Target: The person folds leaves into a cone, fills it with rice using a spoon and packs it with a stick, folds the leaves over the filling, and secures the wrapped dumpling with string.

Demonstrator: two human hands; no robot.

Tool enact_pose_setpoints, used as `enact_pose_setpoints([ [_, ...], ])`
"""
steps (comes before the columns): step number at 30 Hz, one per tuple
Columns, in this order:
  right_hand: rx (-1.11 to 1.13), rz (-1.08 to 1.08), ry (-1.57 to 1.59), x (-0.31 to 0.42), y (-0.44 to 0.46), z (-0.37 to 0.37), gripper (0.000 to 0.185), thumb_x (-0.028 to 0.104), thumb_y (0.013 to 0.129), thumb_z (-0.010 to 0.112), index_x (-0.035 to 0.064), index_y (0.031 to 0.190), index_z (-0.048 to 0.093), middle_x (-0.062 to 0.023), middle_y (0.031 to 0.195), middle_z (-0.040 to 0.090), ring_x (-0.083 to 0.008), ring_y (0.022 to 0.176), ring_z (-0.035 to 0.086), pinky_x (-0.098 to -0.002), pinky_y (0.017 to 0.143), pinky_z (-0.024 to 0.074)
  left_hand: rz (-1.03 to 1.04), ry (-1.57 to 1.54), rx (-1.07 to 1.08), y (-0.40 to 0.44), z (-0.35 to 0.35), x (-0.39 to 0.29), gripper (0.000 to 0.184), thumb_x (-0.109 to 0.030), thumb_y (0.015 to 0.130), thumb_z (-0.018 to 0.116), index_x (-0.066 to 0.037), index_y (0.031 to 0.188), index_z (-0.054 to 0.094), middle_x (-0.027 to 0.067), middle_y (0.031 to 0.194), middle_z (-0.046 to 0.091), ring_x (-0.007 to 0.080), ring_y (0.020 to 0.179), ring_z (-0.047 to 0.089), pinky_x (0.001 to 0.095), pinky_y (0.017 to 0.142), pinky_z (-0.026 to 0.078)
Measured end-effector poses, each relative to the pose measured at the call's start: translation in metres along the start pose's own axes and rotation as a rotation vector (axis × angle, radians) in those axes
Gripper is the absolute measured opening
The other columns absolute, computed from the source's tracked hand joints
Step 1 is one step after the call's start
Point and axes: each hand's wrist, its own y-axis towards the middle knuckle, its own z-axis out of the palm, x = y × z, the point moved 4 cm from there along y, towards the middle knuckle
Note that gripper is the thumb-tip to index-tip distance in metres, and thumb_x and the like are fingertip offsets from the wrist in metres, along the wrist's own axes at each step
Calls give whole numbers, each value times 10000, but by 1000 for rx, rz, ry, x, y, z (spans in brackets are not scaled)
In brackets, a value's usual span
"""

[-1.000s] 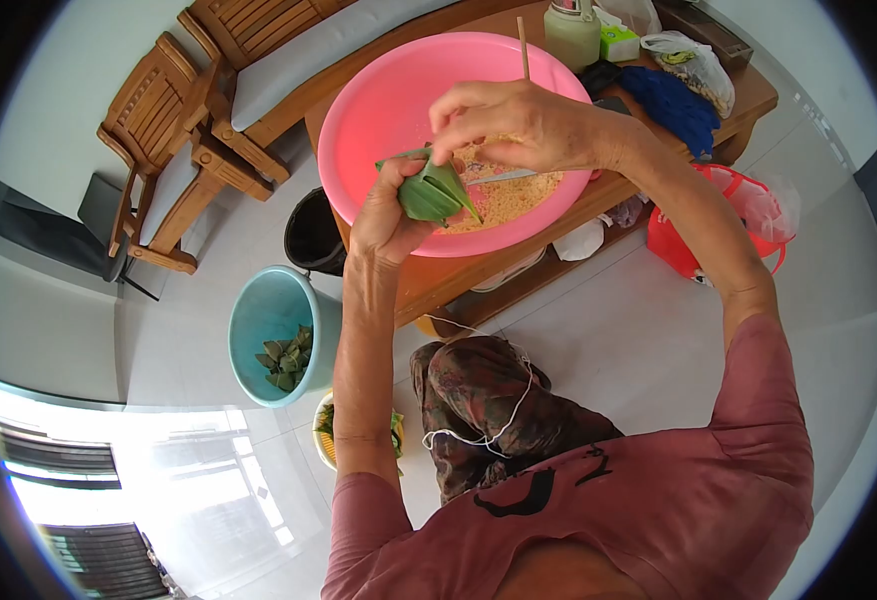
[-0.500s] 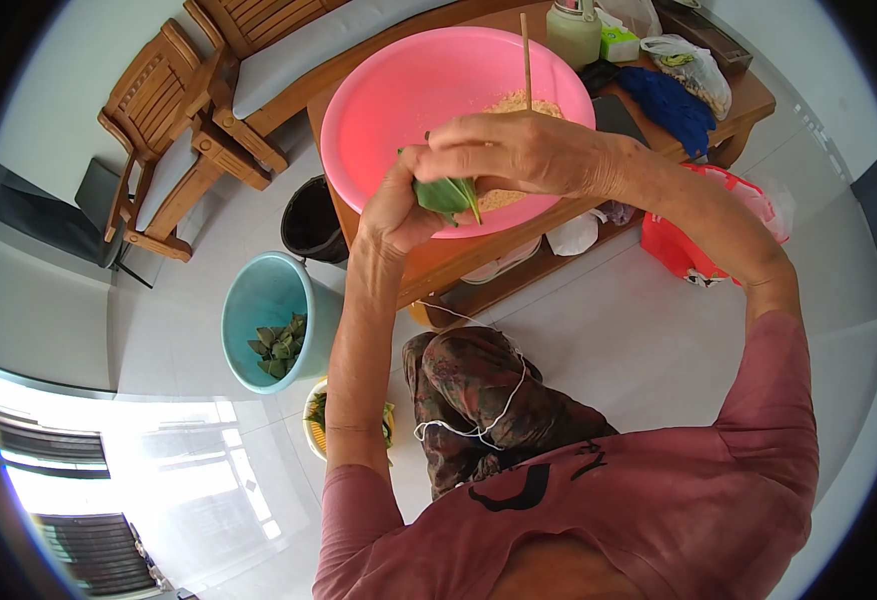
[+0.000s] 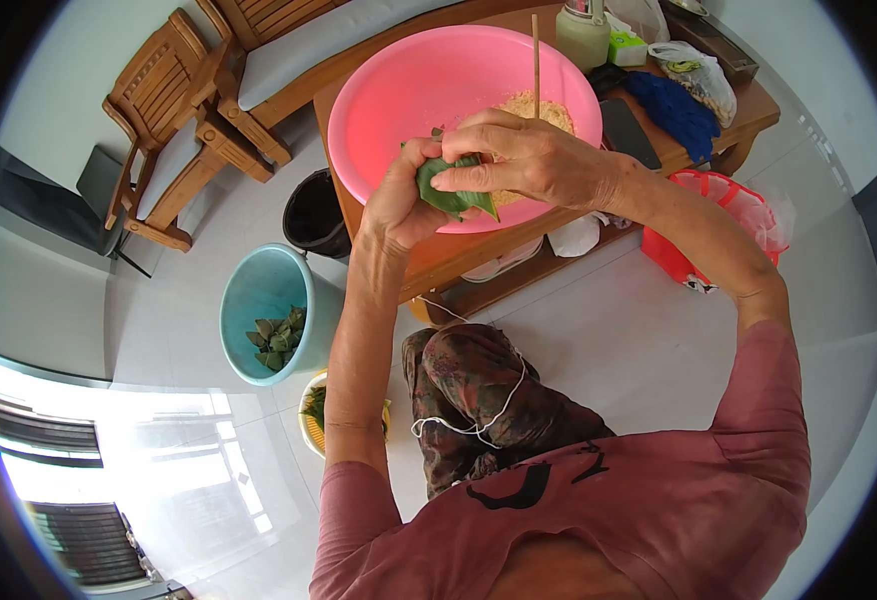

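Observation:
My left hand [image 3: 405,200] is closed round a folded green leaf [image 3: 448,188], which it holds up over the near rim of the pink basin [image 3: 378,90]. From the right, my right hand [image 3: 533,165] comes across the leaf, with its thumb and fingers pressed on the top and side. What lies inside the fold is hidden. Behind my right hand, pale yellowish grains [image 3: 548,108] lie in the basin, and a thin wooden stick [image 3: 535,60] stands upright in them.
The basin stands on a wooden table [image 3: 428,262]. On the floor at left are a teal bucket [image 3: 243,290] with leaf-wrapped parcels [image 3: 278,338], a black bin [image 3: 313,215] and a yellow basket [image 3: 311,430] with leaves. A red bag [image 3: 663,245] is at right. White string [image 3: 503,410] crosses my knees.
My right hand has turned and come down, its fingers now pressing over the leaf. My left hand keeps its hold, and the whole view has shifted slightly.

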Motion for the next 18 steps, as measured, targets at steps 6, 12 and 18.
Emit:
enact_pose_setpoints([
  [6,65,-44,-56,-1,4,5,230,66,685,640,70,910,594,-24,955,528,-186,862,536,-293,671,515,50,50,-151,3,-9,10,287,-322,873,461,-59,959,537,77,878,586,222,773,595,412,691,505],
  [12,181,-74,30,-2,2,9,183,52,689,608,25,870,595,-63,887,520,-232,834,537,-316,691,494,81,65,-130,4,-6,19,245,-263,870,449,-48,942,541,76,855,576,189,756,570,360,663,489],
  [18,145,131,177,-6,0,13,259,6,631,651,43,883,603,-49,809,528,-226,812,530,-323,675,483,247,191,-88,10,-9,23,264,-294,873,463,-50,931,545,63,855,577,180,738,554,334,630,469],
])
